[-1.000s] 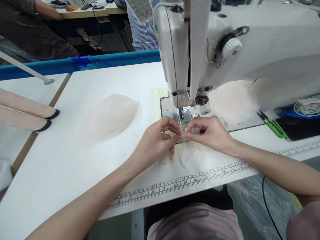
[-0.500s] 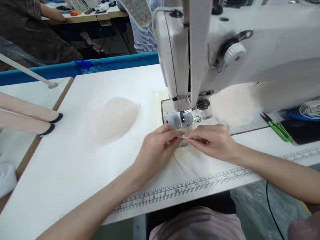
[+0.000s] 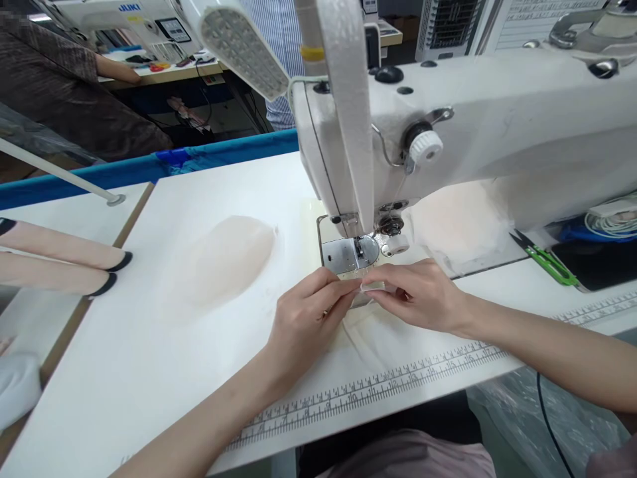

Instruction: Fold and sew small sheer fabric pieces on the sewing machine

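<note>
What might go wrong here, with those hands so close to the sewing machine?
Two possible risks: the left hand and right hand are just in front of the presser foot, so fingers might get hurt if the machine ran. Also, the pale strip looks thin and is pinched only by fingertips, so it could slip or crease.

A broad, flat white surface is spreading beneath and left of the left hand, a narrow light-brown edge strip running along its left side. Beyond the hands, a bright blue cloth band is bordering the far edge, and a pale-topped table with a yellowish edge is standing behind it. A white lamp with an oblong dotted panel is tilting above. Far beyond the right hand, a white-framed unit with a dark grille is standing.
</note>
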The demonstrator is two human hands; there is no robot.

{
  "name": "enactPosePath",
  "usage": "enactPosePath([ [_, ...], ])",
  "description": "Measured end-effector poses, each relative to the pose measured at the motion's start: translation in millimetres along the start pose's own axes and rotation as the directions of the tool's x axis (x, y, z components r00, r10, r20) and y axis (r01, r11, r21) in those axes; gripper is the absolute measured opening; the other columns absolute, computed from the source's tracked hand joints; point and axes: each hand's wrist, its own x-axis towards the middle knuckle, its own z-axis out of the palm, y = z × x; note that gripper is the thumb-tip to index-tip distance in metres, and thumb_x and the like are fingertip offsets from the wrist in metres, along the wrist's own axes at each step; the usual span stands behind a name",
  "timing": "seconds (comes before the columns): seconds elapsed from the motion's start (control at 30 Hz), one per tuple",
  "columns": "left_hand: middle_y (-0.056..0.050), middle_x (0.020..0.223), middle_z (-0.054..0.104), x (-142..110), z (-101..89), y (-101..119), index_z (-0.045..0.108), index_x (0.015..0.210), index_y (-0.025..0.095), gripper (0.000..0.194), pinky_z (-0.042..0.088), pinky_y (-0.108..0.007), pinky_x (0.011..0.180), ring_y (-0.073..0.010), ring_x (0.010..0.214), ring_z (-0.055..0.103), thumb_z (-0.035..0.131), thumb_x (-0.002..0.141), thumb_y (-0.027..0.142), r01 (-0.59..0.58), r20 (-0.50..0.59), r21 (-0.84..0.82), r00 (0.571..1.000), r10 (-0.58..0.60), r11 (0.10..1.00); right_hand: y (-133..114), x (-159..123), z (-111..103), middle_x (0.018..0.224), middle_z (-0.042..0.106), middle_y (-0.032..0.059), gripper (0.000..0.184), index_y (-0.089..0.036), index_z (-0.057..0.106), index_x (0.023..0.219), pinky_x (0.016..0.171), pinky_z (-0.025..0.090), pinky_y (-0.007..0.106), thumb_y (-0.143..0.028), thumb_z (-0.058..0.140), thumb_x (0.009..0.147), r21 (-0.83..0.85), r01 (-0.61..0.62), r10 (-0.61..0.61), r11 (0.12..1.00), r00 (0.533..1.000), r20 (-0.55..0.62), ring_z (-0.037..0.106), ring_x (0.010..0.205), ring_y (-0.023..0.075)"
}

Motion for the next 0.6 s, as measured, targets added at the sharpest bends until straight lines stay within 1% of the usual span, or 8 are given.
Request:
enactPosePath([
  [0.1,0.0,0.073,0.06,-0.4,0.5,-0.7,0.068,0.092,0.015,0.012,0.048,-0.018,0.058,-0.0073,0.065,0.057,0.059,0.088,0.008,-0.019,-0.012,0.008,1.0,0.019,1.0,0.4,0.0,0.3,0.063,0.066,-0.0061,0.013,-0.017,0.059,0.103,0.044,0.04,0.017,-0.019,0.056,0.091,-0.017,0.02,-0.02,1.0,1.0,-0.002,0.049,0.042,0.0042],
  [0.23,0.0,0.074,0.059,-1.2,1.5,-1.4,0.068,0.094,0.017,0.013,0.048,-0.018,0.057,-0.0076,0.064,0.057,0.058,0.09,0.01,-0.014,-0.016,0.009,1.0,0.014,1.0,-0.2,0.0,0.0,0.06,0.064,-0.0074,0.009,-0.019,0.059,0.099,0.045,0.039,0.017,-0.018,0.054,0.091,-0.025,0.012,-0.012,1.0,1.0,0.009,0.049,0.043,0.0044],
  [0.4,0.0,0.075,0.059,-2.3,1.0,-1.4,0.068,0.094,0.017,0.012,0.048,-0.018,0.058,-0.0074,0.065,0.057,0.059,0.089,0.01,-0.015,-0.009,0.017,1.0,0.016,1.0,-1.7,0.5,-1.0,0.059,0.063,-0.0078,0.01,-0.02,0.058,0.095,0.045,0.037,0.018,-0.015,0.053,0.089,-0.028,0.014,-0.013,1.0,0.999,0.034,0.048,0.043,0.0048],
  [0.47,0.0,0.075,0.059,-2.6,0.1,-1.1,0.068,0.094,0.017,0.012,0.048,-0.018,0.058,-0.0073,0.065,0.057,0.059,0.089,0.01,-0.016,-0.007,0.022,1.0,0.016,1.0,-1.9,0.4,-1.1,0.061,0.063,-0.0079,0.01,-0.02,0.057,0.097,0.045,0.037,0.018,-0.014,0.054,0.089,-0.021,0.013,-0.012,1.0,1.0,0.028,0.047,0.043,0.0045],
  [0.6,0.0,0.075,0.059,-2.5,-0.2,-1.0,0.067,0.096,0.018,0.013,0.047,-0.018,0.056,-0.0074,0.064,0.057,0.058,0.09,0.012,-0.019,-0.004,0.039,1.0,0.019,0.999,-1.8,0.2,-1.5,0.067,0.067,-0.0066,0.011,-0.019,0.055,0.102,0.044,0.037,0.018,-0.02,0.055,0.091,-0.008,-0.008,0.008,1.0,1.0,0.028,0.048,0.043,0.0042],
])
